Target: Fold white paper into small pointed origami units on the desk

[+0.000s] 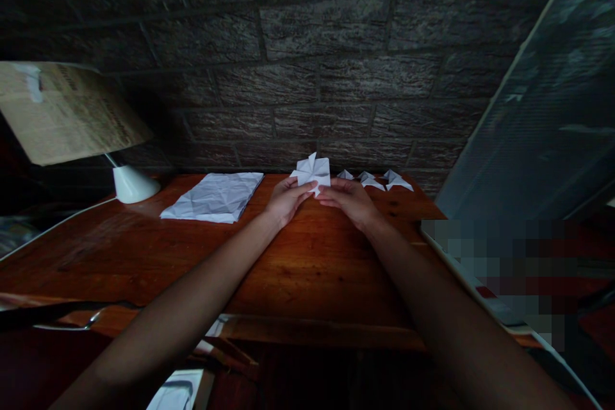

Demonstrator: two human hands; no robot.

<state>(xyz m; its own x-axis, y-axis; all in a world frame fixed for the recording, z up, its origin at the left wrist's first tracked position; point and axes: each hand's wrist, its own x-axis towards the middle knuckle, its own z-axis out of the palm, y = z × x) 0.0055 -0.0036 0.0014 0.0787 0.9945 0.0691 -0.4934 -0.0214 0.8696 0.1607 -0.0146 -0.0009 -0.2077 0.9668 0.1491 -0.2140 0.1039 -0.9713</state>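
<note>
A folded white paper piece [312, 172] with several pointed flaps is held upright over the far part of a wooden table [307, 262]. My left hand [287, 199] pinches its lower left side. My right hand [349, 200] pinches its lower right side. Both hands have their fingers closed on the paper, and both forearms stretch out across the table.
A creased white paper sheet [214, 196] lies flat at the far left. Three small folded paper pieces [376, 180] sit in a row at the far right by the brick wall. A white lamp base [134, 183] stands at the left under a tilted shade [65, 110].
</note>
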